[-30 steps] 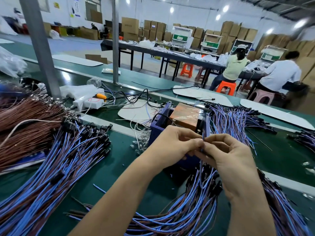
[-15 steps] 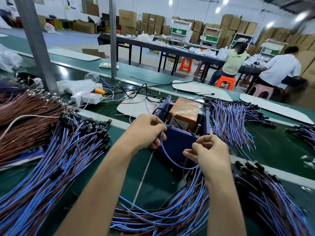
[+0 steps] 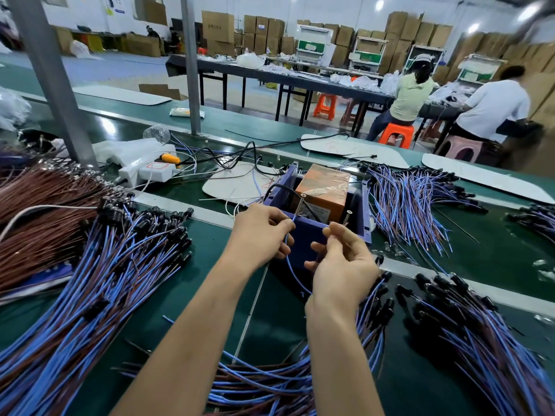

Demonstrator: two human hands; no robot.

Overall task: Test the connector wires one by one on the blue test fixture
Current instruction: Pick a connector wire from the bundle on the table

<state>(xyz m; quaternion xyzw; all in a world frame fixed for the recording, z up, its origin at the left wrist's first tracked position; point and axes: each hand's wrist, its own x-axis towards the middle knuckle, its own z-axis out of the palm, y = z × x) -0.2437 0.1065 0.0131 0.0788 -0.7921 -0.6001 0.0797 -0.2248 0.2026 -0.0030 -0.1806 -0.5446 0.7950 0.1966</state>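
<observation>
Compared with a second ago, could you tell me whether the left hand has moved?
Yes. The left hand has shifted left, away from the right hand, to the near left corner of the fixture, where it pinches a blue wire.

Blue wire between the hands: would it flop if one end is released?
Probably floppy: the blue wire sags in a loop between left hand and right hand. Likely light: fingertip pinches carry it. Pushed, it would probably buckle.

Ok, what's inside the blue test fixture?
An orange block, a black cable and two screws. The floor of the blue test fixture is hidden by the block; left hand and right hand pinch a blue wire in front.
</observation>
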